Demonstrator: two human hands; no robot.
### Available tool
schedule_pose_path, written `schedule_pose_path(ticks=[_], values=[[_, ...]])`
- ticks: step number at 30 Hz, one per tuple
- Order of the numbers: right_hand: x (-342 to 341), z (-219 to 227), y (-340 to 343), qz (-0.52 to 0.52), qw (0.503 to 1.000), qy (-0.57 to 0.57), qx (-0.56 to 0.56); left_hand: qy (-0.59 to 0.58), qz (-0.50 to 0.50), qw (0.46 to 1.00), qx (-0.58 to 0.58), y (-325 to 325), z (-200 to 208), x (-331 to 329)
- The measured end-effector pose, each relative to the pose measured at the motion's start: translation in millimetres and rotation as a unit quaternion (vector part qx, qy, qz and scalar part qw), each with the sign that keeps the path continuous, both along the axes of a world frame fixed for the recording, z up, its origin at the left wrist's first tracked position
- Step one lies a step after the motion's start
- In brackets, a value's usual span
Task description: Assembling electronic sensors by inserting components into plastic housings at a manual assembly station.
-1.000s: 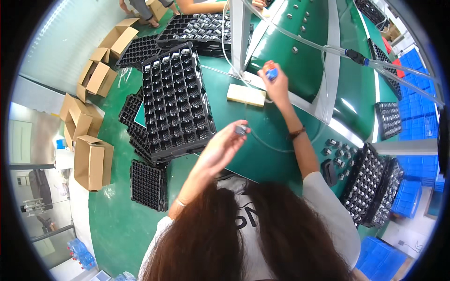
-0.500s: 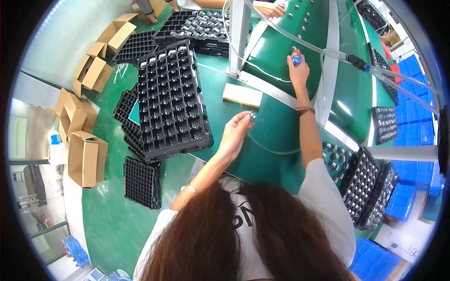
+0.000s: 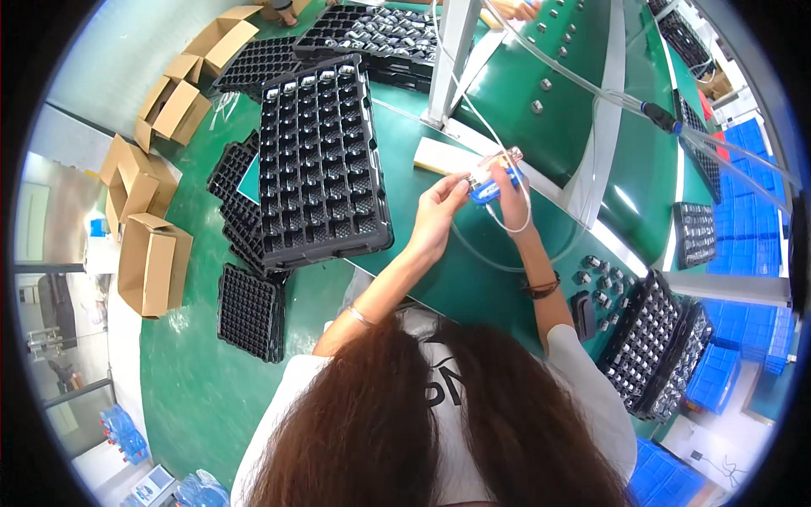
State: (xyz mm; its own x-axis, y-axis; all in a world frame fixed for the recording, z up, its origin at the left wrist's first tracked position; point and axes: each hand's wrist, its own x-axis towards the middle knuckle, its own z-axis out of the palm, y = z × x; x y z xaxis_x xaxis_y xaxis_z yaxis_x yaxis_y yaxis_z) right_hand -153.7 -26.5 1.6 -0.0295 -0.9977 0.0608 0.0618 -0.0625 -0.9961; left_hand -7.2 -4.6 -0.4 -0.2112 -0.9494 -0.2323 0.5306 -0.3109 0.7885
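Over the green workbench (image 3: 431,283), my two hands are close together. The fingers of my left hand (image 3: 436,218) pinch a small metal part (image 3: 470,181), mostly hidden by the fingertips. My right hand (image 3: 512,203) is wrapped round a blue hand tool (image 3: 483,193) with a pale hose, held right beside the metal part; its exact kind I cannot make out. Just behind the hands lies a white-and-yellow block (image 3: 439,155). Left of my left hand, a large black compartment tray (image 3: 380,203) rests on other trays, with metal parts in its far row.
Beyond the bench, a green conveyor (image 3: 507,127) carries small metal parts; another person's hand (image 3: 514,8) is at its far end. A grey post (image 3: 452,68) and hoses (image 3: 583,84) rise nearby. Loose parts (image 3: 604,283) and filled trays (image 3: 646,334) lie right. Cardboard boxes (image 3: 156,262) stand left.
My right hand has come back from over the conveyor to beside my left hand, bringing the blue tool. My left hand has shifted slightly right, still pinching a small metal part.
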Motion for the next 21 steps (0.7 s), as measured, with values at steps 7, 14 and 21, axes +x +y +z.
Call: schedule_pose_path(ticks=[7,14,21], values=[[22,3,14,-0.010,0.996,-0.088,0.005,-0.012,0.012,1.000,-0.017,9,-10,6],[36,6,-26,-0.037,0.987,0.149,-0.039,-0.044,0.001,0.999,-0.026,29,34,35],[43,4,-37,-0.082,0.923,0.362,-0.099,-0.304,0.036,0.930,-0.205,-31,100,127]])
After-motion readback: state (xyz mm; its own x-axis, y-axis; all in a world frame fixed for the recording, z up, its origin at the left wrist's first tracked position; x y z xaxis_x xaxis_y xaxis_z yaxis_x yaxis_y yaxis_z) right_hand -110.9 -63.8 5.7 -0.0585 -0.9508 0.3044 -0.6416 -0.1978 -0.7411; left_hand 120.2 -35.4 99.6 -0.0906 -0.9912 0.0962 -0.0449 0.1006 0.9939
